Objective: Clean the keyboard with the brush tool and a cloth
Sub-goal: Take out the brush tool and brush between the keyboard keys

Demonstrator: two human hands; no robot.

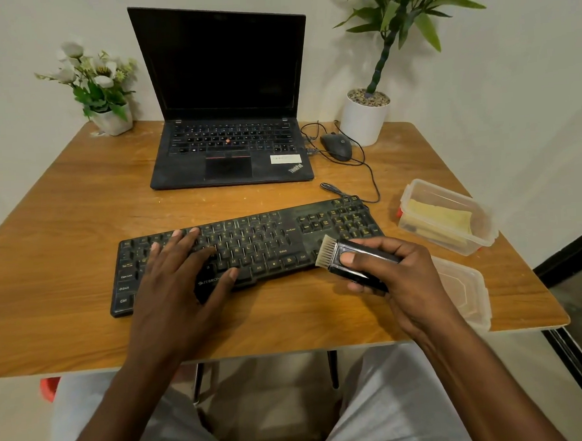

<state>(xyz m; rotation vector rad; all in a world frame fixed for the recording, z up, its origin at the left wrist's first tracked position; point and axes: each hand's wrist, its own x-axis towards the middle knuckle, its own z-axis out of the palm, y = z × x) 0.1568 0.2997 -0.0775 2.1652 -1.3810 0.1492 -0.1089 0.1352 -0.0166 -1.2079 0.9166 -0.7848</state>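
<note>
Head view: right hand [397,275] wraps brush tool [349,259], bristles poking left over keyboard [247,246] front-right corner. Left hand [181,270] flat, fingers spread on keys. Cloth [441,217] in tub [447,212], tabletop [64,232] right edge.

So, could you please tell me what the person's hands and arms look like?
The left hand and right hand are both bare: no gloves, rings, watch or bracelet show. The forearms are bare as well, with no sleeve in view down to the picture's edge.
</note>
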